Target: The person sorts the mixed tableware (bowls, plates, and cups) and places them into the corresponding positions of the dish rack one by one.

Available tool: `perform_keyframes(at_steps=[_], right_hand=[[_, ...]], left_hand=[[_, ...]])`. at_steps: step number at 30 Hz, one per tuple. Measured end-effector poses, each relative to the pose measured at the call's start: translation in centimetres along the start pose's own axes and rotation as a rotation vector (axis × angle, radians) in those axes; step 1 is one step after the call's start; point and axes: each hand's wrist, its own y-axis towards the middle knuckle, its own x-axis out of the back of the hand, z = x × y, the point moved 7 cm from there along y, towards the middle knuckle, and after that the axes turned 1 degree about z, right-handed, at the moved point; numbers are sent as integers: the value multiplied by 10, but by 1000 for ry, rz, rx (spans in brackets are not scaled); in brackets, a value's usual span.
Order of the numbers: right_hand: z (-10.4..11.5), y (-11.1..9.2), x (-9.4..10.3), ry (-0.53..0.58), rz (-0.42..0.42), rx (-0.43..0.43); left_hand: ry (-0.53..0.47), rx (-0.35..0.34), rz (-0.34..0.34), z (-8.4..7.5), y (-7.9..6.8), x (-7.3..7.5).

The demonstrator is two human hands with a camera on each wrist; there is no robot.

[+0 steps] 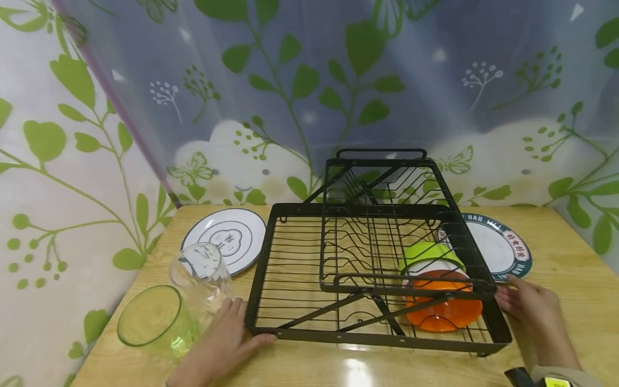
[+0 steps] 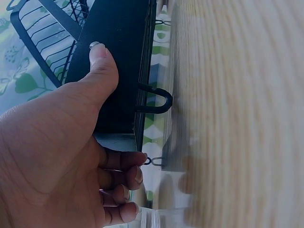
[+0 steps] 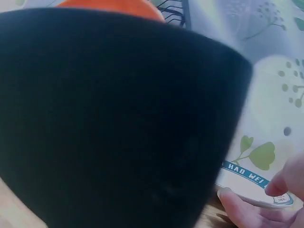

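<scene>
A black two-tier wire dish rack [image 1: 300,336] stands on the wooden table, its smaller upper tier raised on slanted bars. My left hand [image 1: 220,338] holds the front left corner; in the left wrist view the thumb [image 2: 102,64] presses the front face and the fingers curl round the end. At the rack's right side is my right hand [image 1: 537,314], fingers loosely bent against it beside a blue-rimmed plate [image 1: 488,242]. A dark shape [image 3: 118,109] blocks much of the right wrist view. An orange bowl [image 1: 445,312], a white one and a green bowl [image 1: 427,250] sit in the lower tier.
Left of the rack lie a white plate [image 1: 227,220] with a dark rim line, a clear glass [image 1: 203,269] and a yellow-green glass [image 1: 155,322], both close to my left forearm. A leaf-patterned cloth [image 1: 271,80] hangs behind the table.
</scene>
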Motion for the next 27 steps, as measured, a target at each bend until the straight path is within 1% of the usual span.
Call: perform_keyframes(at_steps=[2,5,11,13,16,18,20,25,27], right_hand=[[-1,0,-4,28,-17,-5],[-3,-3,-9,-14,-61,-2],[-5,-10,-14,-176,-159,72],[-2,-13,-14,-263,-203,123],[5,-16,-15,-425,-264,208],[9,-17,-15,-466,-290,246],[10,-18,-15,-466,-305,256],[4,-19,-12,-352,-292,206],[0,-18,-13,-291,-275,175]], left_hand=[[7,0,-4,1,1,1],[9,3,-5,2,0,1],[-8,-6,-16,1,0,1],[-8,-10,-15,1,1,1],[-9,-10,-11,1,2,1],[-12,-9,-8,1,1,1],[-16,-8,-3,1,1,0],[-25,-7,8,1,0,0],[-32,-4,8,1,-1,0]])
